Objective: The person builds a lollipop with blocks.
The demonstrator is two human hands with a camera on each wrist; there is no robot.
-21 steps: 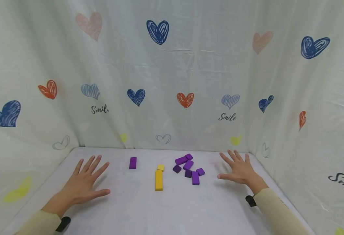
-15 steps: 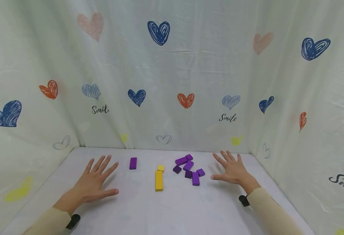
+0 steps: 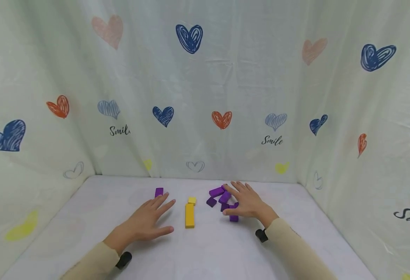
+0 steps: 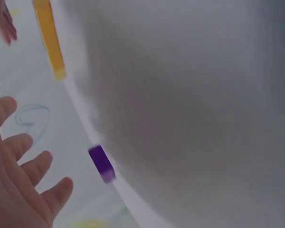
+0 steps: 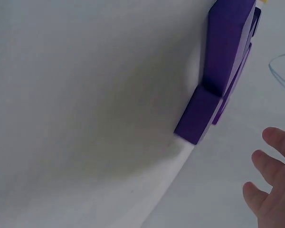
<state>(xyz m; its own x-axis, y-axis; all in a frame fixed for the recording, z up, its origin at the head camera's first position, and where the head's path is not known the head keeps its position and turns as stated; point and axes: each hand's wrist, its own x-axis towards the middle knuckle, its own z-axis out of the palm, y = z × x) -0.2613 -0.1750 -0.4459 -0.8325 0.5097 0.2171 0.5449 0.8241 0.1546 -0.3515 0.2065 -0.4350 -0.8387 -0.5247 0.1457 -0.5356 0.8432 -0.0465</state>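
My left hand (image 3: 142, 223) hovers over the left half of the table, fingers spread and holding nothing. Just beyond its fingertips lies a single purple block (image 3: 159, 191), partly covered by them in the head view; the left wrist view shows this purple block (image 4: 102, 164) apart from the hand. Between the two hands a long yellow block (image 3: 189, 216) lies with a small yellow block (image 3: 192, 200) at its far end. My right hand (image 3: 248, 203), also spread, is above a loose cluster of purple blocks (image 3: 216, 191) and hides some of them. In the right wrist view its fingers are apart from the purple blocks (image 5: 228, 47).
A white cloth covers the table (image 3: 197, 256). A pale curtain (image 3: 205, 85) printed with hearts and words stands behind it and along both sides. A small black device (image 3: 123, 259) sits at the left wrist and another black device (image 3: 261, 235) at the right.
Both hands have moved inward: the left one rightward toward the single purple block, the right one leftward over the purple cluster. The blocks have stayed in place.
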